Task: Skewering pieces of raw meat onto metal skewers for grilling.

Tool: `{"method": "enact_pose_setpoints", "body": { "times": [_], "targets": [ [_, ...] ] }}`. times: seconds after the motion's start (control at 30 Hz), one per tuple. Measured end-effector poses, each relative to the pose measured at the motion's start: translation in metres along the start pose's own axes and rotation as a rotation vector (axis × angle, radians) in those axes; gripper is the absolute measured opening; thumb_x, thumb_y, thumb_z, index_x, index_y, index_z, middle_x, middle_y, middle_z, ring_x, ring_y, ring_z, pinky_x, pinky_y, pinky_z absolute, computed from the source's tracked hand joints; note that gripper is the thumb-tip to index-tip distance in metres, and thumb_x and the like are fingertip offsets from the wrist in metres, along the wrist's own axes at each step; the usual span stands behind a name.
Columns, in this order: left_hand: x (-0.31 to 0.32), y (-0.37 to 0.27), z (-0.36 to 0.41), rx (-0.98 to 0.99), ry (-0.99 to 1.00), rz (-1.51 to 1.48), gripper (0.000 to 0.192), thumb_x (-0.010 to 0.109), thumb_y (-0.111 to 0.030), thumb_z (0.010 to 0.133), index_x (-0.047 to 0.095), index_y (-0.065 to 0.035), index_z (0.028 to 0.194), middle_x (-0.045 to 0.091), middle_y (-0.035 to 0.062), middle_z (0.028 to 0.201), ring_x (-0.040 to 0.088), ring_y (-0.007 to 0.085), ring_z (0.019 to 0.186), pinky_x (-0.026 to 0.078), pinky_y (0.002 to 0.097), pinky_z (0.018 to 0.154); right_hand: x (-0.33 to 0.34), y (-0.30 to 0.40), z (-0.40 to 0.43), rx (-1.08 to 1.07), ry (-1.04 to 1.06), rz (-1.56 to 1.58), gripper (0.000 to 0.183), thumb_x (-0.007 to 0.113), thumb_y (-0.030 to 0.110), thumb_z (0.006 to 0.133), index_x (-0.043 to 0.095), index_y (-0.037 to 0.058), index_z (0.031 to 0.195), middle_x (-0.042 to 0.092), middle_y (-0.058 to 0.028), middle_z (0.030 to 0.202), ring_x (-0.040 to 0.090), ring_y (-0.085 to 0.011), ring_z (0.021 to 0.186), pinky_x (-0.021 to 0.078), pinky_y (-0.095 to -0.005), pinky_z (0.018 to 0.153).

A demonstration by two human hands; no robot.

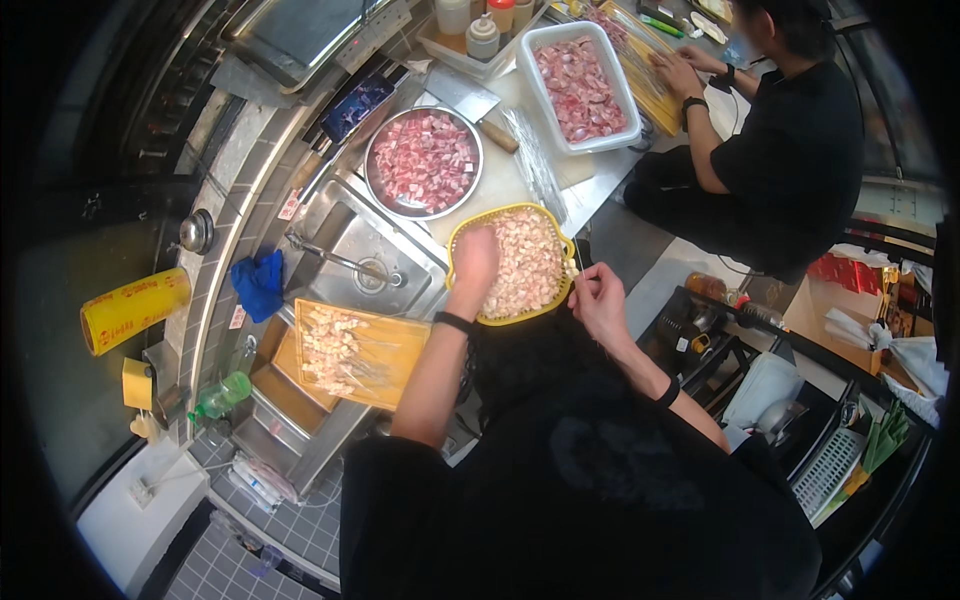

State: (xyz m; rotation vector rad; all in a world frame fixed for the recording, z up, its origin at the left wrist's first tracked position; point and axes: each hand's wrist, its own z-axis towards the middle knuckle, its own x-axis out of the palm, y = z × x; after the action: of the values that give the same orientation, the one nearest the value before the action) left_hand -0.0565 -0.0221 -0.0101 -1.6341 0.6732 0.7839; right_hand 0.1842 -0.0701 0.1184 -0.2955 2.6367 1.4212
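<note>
A yellow plastic basket [564, 298] full of small pale meat pieces [525, 255] rests in front of me. My left hand [478, 259] is in the basket's left side, over the meat; its fingertips are blurred, so its hold cannot be told. Just right of the basket, my right hand [598, 295] pinches a thin skewer [579, 259] with pale pieces near the basket's rim. Finished-looking loaded skewers [330, 349] lie on a yellow tray [416, 330] at the left. A bundle of bare metal skewers [534, 161] lies on the cutting board [499, 180].
Beyond the basket are a steel bowl of diced meat [424, 161], a cleaver [465, 94] and a white tub of meat [581, 90]. A sink with a faucet [345, 262] is at left. A co-worker [787, 142] handles skewers at a yellow tray [637, 67], upper right.
</note>
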Motion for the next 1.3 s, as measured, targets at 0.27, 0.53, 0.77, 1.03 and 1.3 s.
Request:
{"method": "enact_pose_setpoints", "body": {
  "times": [0.27, 0.53, 0.77, 1.03, 1.3],
  "targets": [
    [0.014, -0.025, 0.007, 0.111, 0.094, 0.326, 0.009, 0.072, -0.004, 0.083, 0.079, -0.0045, 0.079, 0.079, 0.0187, 0.089, 0.077, 0.0355, 0.091, 0.062, 0.047, 0.084, -0.002, -0.002, 0.0, -0.021, 0.002, 0.029, 0.011, 0.058, 0.008, 0.113, 0.052, 0.0033, 0.105, 0.066, -0.0049, 0.069, 0.056, -0.0092, 0.052, 0.04, -0.026, 0.046],
    [0.013, -0.032, 0.018, 0.214, 0.249, 0.424, 0.008, 0.072, -0.007, 0.083, 0.08, -0.0065, 0.082, 0.079, 0.0192, 0.089, 0.078, 0.0341, 0.089, 0.063, 0.0456, 0.08, -0.003, 0.003, 0.002, -0.023, 0.025, 0.06, 0.014, 0.058, 0.01, 0.113, 0.051, 0.0029, 0.103, 0.065, -0.0044, 0.067, 0.056, -0.009, 0.05, 0.0404, -0.0261, 0.046],
    [0.003, -0.017, 0.009, 0.169, 0.113, 0.318, 0.014, 0.076, -0.013, 0.091, 0.079, 0.0002, 0.091, 0.079, 0.0198, 0.088, 0.079, 0.0316, 0.086, 0.062, 0.0444, 0.077, -0.01, 0.004, 0.003, 0.013, 0.053, 0.104, 0.013, 0.058, 0.01, 0.113, 0.052, 0.0035, 0.103, 0.065, -0.0042, 0.067, 0.056, -0.0088, 0.05, 0.04, -0.0258, 0.046],
    [-0.035, -0.037, 0.004, -0.63, 0.32, -1.202, 0.019, 0.073, -0.012, 0.106, 0.071, 0.0036, 0.116, 0.079, 0.0158, 0.095, 0.073, 0.0146, 0.078, 0.059, 0.0246, 0.072, -0.009, 0.005, 0.002, -0.003, 0.078, 0.094, 0.013, 0.059, 0.01, 0.113, 0.053, 0.0034, 0.103, 0.066, -0.0041, 0.068, 0.056, -0.0086, 0.051, 0.0403, -0.0255, 0.046],
    [-0.026, -0.03, -0.001, -0.742, 0.334, -1.648, 0.024, 0.068, -0.011, 0.109, 0.066, 0.0039, 0.128, 0.077, 0.0201, 0.123, 0.075, 0.02, 0.1, 0.061, 0.0266, 0.084, -0.012, 0.005, -0.001, 0.027, 0.125, 0.105, 0.013, 0.058, 0.009, 0.113, 0.054, 0.0031, 0.102, 0.066, -0.0045, 0.068, 0.055, -0.0078, 0.051, 0.0392, -0.0255, 0.046]
  ]
}}
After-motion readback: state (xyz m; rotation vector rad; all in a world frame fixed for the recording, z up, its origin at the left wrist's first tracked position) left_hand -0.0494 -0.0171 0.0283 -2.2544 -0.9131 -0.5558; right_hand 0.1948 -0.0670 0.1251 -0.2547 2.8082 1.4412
